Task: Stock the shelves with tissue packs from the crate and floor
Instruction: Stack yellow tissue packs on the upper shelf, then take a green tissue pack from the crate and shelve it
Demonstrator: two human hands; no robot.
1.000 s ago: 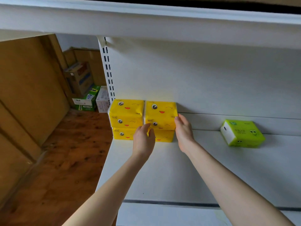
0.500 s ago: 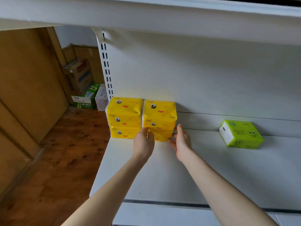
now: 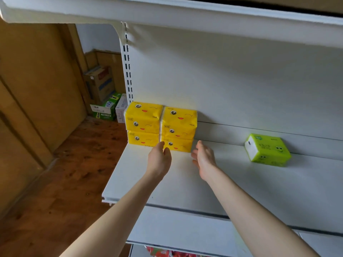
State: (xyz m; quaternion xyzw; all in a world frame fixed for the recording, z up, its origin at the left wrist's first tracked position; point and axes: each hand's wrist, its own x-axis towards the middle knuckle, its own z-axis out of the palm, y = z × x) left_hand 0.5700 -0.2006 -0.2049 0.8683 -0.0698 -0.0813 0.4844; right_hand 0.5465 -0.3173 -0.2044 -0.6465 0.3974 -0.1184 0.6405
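Several yellow tissue packs with smiley faces stand in two stacks at the back left of the white shelf: a left stack and a right stack. My left hand hovers just in front of the gap between the stacks, fingers loosely apart, holding nothing. Just off the right stack's lower right corner, my right hand is open and empty. A single green tissue pack lies farther right on the same shelf.
A white shelf board hangs overhead. A slotted upright marks the shelf's left end. Beyond it lie a wooden floor, cardboard boxes and small cartons. Red packaging shows below the shelf.
Both hands have let go of the right yellow stack and drawn back a little toward me. The stacks stay in place.
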